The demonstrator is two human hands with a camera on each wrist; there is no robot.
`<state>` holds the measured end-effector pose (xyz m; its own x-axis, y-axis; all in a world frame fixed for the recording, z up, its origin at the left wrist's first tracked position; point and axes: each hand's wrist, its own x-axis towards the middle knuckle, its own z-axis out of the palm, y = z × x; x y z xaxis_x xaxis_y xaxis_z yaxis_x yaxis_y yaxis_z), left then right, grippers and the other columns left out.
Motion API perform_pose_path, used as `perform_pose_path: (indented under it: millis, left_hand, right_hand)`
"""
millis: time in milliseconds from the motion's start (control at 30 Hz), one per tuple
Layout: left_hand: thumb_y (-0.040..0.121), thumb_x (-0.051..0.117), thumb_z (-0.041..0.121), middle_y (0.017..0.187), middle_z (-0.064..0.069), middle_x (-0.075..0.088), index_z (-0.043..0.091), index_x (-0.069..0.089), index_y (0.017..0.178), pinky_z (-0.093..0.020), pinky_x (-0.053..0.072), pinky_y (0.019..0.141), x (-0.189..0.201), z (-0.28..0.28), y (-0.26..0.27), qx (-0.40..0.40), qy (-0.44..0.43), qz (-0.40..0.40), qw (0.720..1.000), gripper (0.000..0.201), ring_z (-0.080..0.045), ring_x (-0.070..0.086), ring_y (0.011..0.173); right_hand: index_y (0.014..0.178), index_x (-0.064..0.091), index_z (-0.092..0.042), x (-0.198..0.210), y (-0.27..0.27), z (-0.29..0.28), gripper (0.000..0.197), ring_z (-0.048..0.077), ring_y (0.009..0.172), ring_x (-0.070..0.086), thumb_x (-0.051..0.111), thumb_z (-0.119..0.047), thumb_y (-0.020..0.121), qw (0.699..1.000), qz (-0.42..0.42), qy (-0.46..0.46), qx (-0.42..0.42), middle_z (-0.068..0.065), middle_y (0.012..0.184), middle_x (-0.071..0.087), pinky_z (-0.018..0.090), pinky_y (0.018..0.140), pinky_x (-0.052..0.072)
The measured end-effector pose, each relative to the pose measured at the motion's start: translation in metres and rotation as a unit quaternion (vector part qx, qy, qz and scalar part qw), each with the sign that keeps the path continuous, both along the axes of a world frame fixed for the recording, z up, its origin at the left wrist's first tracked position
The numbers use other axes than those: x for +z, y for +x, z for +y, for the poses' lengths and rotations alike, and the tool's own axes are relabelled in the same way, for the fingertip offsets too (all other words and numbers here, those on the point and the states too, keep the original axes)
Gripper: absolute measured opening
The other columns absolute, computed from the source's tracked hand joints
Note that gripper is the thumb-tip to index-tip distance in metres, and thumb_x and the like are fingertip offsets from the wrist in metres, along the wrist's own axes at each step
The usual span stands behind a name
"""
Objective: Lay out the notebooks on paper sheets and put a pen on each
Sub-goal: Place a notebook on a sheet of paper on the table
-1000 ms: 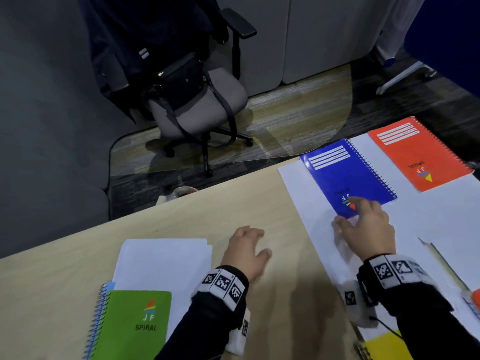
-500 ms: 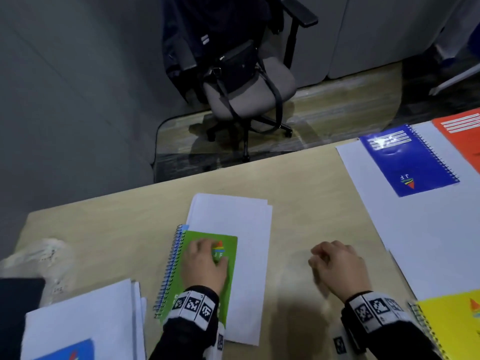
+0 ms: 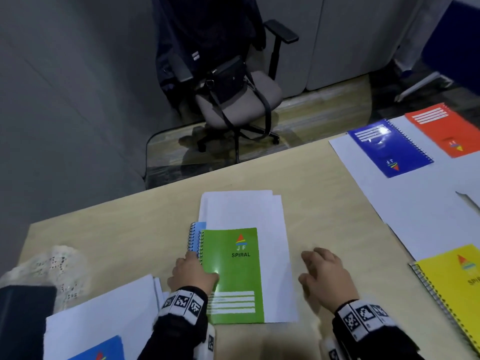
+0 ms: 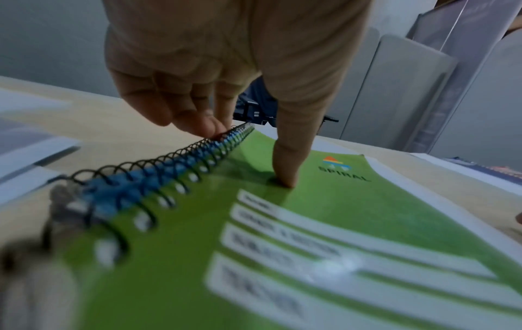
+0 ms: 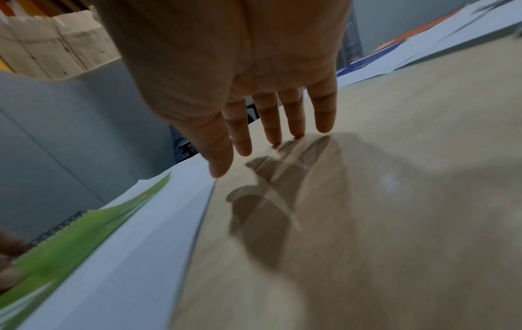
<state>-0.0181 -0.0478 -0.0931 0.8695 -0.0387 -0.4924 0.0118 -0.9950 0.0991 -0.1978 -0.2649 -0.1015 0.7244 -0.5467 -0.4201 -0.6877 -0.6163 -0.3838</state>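
Far left of the left hand [image 3: 191, 274], a stack of white sheets [image 3: 104, 310] lies on the bench [image 3: 124, 229] with a blue notebook [image 3: 101, 352] showing at its near edge, beside a pale lace cloth [image 3: 52, 266].

The left hand grasps the green spiral notebook [image 3: 233, 274] at its bound edge: in the left wrist view the thumb presses down on the green cover [image 4: 339, 223] while the curled fingers [image 4: 180, 111] sit against the black wire coil [image 4: 158, 165]. A light blue notebook [image 3: 198, 227] peeks out just under that spine, beyond the fingers. The green notebook lies on a white paper sheet [image 3: 262, 211] that stretches away from the hand and to its right.

The right hand [image 3: 324, 276] hovers just right of that sheet, released and holding nothing, fingers [image 5: 322, 111] straight and slightly spread over the bare bench, thumb tip above the sheet's edge.

Right of the right hand, a yellow notebook [image 3: 452, 287] lies at the near edge of a large white sheet [image 3: 405, 203]. Farther beyond it on the same sheet sits a dark blue notebook [image 3: 387, 146], with an orange notebook [image 3: 441, 128] further right.
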Motion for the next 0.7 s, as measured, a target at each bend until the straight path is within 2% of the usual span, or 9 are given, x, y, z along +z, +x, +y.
perform_pose_path:
  millis: [67, 100, 133, 200, 267, 333, 433, 567, 700]
  left_hand:
    - [0.069, 0.071, 0.035, 0.100, 0.000, 0.058, 0.024, 0.054, 0.097, -0.033, 0.046, 0.084, 0.001, 0.000, -0.003, -0.008, -0.035, 0.008, 0.999, 0.035, -0.022, 0.058, 0.092]
    - [0.070, 0.069, 0.032, 0.090, 0.000, 0.059, 0.024, 0.052, 0.083, -0.030, 0.046, 0.078, 0.002, 0.000, -0.006, -0.013, -0.069, 0.010, 0.997, 0.023, -0.020, 0.057, 0.083]
    - [0.072, 0.068, 0.028, 0.080, 0.000, 0.056, 0.022, 0.047, 0.074, -0.028, 0.044, 0.069, 0.003, -0.002, -0.010, -0.020, -0.108, 0.012, 0.994, 0.022, -0.018, 0.053, 0.073]
    - [0.075, 0.065, 0.022, 0.067, 0.001, 0.048, 0.019, 0.037, 0.068, -0.026, 0.034, 0.054, 0.008, -0.008, -0.020, -0.045, -0.169, 0.022, 0.984, 0.029, -0.015, 0.043, 0.059]
    - [0.075, 0.066, 0.020, 0.064, 0.003, 0.046, 0.019, 0.035, 0.067, -0.025, 0.029, 0.050, 0.013, -0.018, -0.031, -0.077, -0.192, 0.041, 0.977, 0.031, -0.014, 0.041, 0.058]
    - [0.074, 0.068, 0.021, 0.064, 0.005, 0.046, 0.020, 0.036, 0.065, -0.024, 0.030, 0.050, 0.014, -0.028, -0.046, -0.115, -0.191, 0.070, 0.972, 0.033, -0.015, 0.044, 0.063]
    - [0.076, 0.068, 0.030, 0.064, 0.009, 0.046, 0.021, 0.037, 0.064, -0.023, 0.033, 0.059, 0.009, -0.041, -0.073, -0.175, -0.170, 0.098, 0.965, 0.034, -0.016, 0.049, 0.072]
    - [0.082, 0.062, 0.038, 0.077, 0.004, 0.055, 0.023, 0.041, 0.064, -0.022, 0.038, 0.065, 0.004, -0.056, -0.111, -0.232, -0.156, 0.142, 0.950, 0.031, -0.017, 0.054, 0.077]
    - [0.084, 0.055, 0.036, 0.090, -0.002, 0.067, 0.018, 0.058, 0.076, -0.026, 0.047, 0.075, 0.008, -0.068, -0.130, -0.302, -0.123, 0.150, 0.933, 0.020, -0.021, 0.063, 0.090]
  right_hand:
    - [0.135, 0.047, -0.029, -0.003, -0.008, 0.011, 0.052, 0.017, 0.134, 0.031, 0.059, -0.034, 0.084, 1.000, -0.012, 0.006, -0.011, -0.005, 0.144, 0.038, 0.028, 0.102, 0.038]
    - [0.134, 0.047, -0.029, -0.004, -0.012, 0.016, 0.052, 0.016, 0.133, 0.032, 0.060, -0.033, 0.084, 1.000, -0.016, 0.009, -0.018, -0.006, 0.143, 0.039, 0.028, 0.102, 0.038]
    - [0.134, 0.048, -0.029, -0.004, -0.015, 0.021, 0.052, 0.016, 0.132, 0.033, 0.061, -0.032, 0.083, 0.999, -0.022, 0.013, -0.029, -0.006, 0.142, 0.040, 0.028, 0.102, 0.038]
    - [0.134, 0.048, -0.030, -0.003, -0.020, 0.030, 0.056, 0.018, 0.130, 0.037, 0.064, -0.031, 0.080, 0.997, -0.037, 0.008, -0.061, -0.005, 0.141, 0.042, 0.030, 0.101, 0.040]
    - [0.134, 0.047, -0.030, -0.001, -0.025, 0.035, 0.061, 0.021, 0.130, 0.039, 0.067, -0.031, 0.077, 0.995, -0.049, -0.021, -0.082, -0.002, 0.142, 0.041, 0.034, 0.100, 0.041]
    - [0.135, 0.047, -0.028, 0.002, -0.030, 0.038, 0.062, 0.024, 0.130, 0.041, 0.068, -0.029, 0.077, 0.994, -0.058, -0.045, -0.082, 0.000, 0.143, 0.042, 0.037, 0.100, 0.041]
    - [0.140, 0.040, -0.030, 0.008, -0.036, 0.041, 0.062, 0.023, 0.133, 0.037, 0.062, -0.032, 0.083, 0.996, -0.032, -0.051, -0.068, -0.001, 0.146, 0.037, 0.037, 0.103, 0.039]
    - [0.145, 0.026, -0.035, 0.013, -0.054, 0.039, 0.064, 0.021, 0.135, 0.029, 0.055, -0.036, 0.088, 0.996, 0.025, -0.027, -0.080, -0.004, 0.149, 0.026, 0.037, 0.101, 0.040]
    - [0.145, 0.026, -0.035, 0.013, -0.082, 0.029, 0.065, 0.021, 0.138, 0.023, 0.056, -0.032, 0.087, 0.994, 0.049, -0.022, -0.094, -0.003, 0.151, 0.021, 0.038, 0.102, 0.042]
